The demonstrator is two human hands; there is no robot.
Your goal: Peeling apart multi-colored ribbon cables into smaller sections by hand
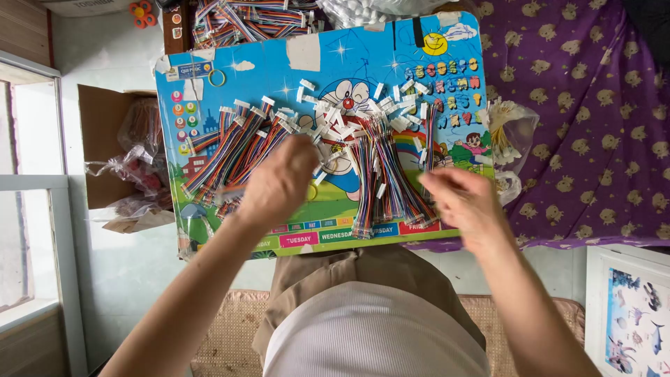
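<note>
A colourful cartoon-printed board [279,77] lies across my lap. On it are piles of multicoloured ribbon cables with white plastic connectors: one fan-shaped pile [234,146] at the left, another pile [384,174] in the middle. My left hand [279,183] hovers over the left pile, blurred, fingers curled; whether it grips cables is unclear. My right hand [464,206] is at the board's right edge beside the middle pile, also blurred, fingers bent.
More cable bundles [251,17] are stacked beyond the board's far edge. A clear bag of parts [509,132] sits at the right on a purple patterned cloth [593,126]. A cardboard box with plastic bags [132,153] stands at the left.
</note>
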